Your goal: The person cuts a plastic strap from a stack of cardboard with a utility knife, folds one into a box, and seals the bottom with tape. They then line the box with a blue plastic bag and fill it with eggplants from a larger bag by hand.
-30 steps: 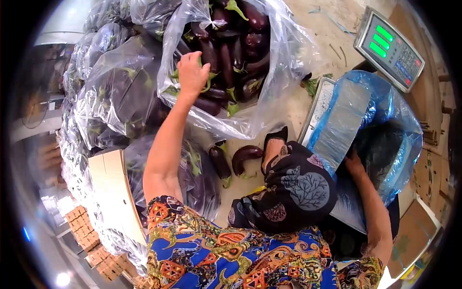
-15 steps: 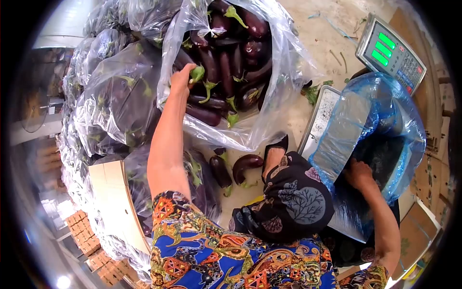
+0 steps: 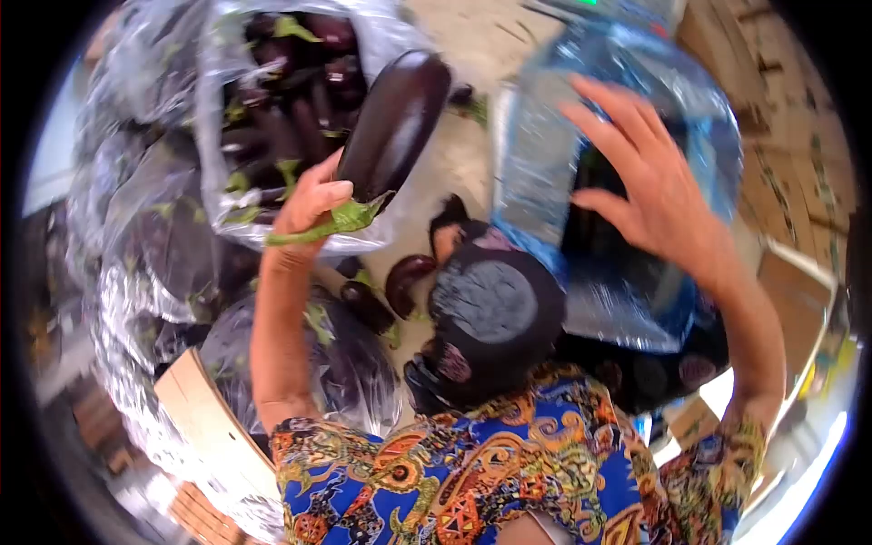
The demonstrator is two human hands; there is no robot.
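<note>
A large dark eggplant (image 3: 397,123) is gripped near its green stem end by my left hand (image 3: 313,204), its body slanting up and to the right. Behind it a clear plastic bag (image 3: 207,118) stands wide at the mouth, full of eggplants (image 3: 304,127). My right hand (image 3: 640,163) is raised with fingers spread and nothing in them, above a box lined with blue plastic (image 3: 536,173). The inside of that box looks dark, and its contents cannot be made out.
Two loose eggplants, one straight (image 3: 366,307) and one curved (image 3: 405,283), lie on the floor by my knee. More filled bags (image 3: 154,218) are piled at left beside a cardboard piece (image 3: 213,427). Part of a scale (image 3: 618,11) shows at top right, near stacked cartons (image 3: 790,173).
My left hand has lifted an eggplant out of the clear bag and drawn it toward me. My right hand has risen out of the lined box and spread its fingers. The view has shifted.
</note>
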